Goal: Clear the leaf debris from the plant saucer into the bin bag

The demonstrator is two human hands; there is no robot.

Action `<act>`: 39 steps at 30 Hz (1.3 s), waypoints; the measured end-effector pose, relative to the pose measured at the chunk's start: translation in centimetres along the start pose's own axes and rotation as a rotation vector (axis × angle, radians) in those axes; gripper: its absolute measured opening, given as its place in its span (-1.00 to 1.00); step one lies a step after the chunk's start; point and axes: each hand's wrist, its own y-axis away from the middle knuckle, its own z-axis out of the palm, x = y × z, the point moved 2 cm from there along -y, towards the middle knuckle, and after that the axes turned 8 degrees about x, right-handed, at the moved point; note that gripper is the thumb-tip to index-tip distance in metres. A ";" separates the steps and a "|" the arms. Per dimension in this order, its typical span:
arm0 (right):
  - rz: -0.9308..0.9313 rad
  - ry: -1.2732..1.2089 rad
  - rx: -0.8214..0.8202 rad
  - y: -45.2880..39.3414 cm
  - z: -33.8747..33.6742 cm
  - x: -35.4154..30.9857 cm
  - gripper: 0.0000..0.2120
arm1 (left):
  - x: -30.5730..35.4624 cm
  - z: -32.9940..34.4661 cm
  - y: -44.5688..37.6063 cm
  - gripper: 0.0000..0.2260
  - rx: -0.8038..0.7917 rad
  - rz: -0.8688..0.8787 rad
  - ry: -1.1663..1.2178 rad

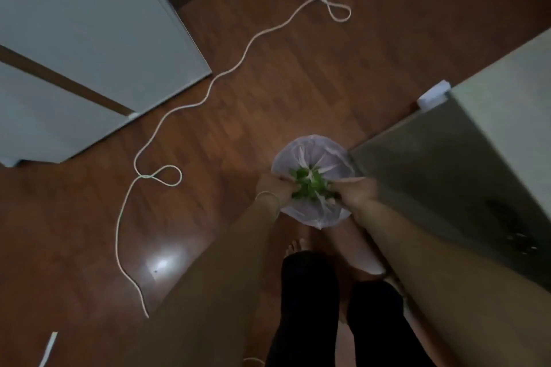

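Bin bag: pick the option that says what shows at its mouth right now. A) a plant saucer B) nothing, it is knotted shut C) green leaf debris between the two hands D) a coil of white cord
C: green leaf debris sits at the gathered mouth of the pale bin bag, with the left hand and right hand gripping the plastic on either side.

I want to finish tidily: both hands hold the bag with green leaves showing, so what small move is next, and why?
Probably draw the left hand and right hand together to close the bin bag, since the green leaves sit at its open mouth.
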 end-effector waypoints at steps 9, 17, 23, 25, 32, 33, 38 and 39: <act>-0.010 0.111 0.106 -5.1 3.1 2.0 -0.79 | 1.6 2.8 0.3 -0.80 -0.053 0.201 -0.219; -0.029 0.178 0.143 -6.3 0.5 1.2 -0.76 | 3.0 2.9 0.6 -0.78 -0.053 0.256 -0.374; -0.075 0.130 0.156 -6.0 0.5 2.1 -0.77 | 3.1 3.7 0.9 -0.68 -0.097 0.311 -0.384; -0.037 0.037 0.131 -5.6 0.2 2.8 -0.75 | 2.8 3.7 1.1 -0.67 -0.092 0.329 -0.401; -0.109 0.106 0.125 -2.5 -1.3 1.7 -0.75 | 3.0 1.6 3.7 -0.72 -0.021 0.296 -0.343; -0.134 0.101 0.107 -1.7 -1.5 0.8 -0.75 | 3.6 1.1 4.5 -0.74 -0.017 0.306 -0.328; -0.289 0.018 0.055 4.6 -3.8 -5.5 -0.76 | 8.9 -1.4 10.2 -0.81 -0.011 0.489 -0.426; -0.336 -0.039 0.056 6.3 -4.6 -7.2 -0.78 | 10.0 -2.1 11.5 -0.79 0.016 0.519 -0.424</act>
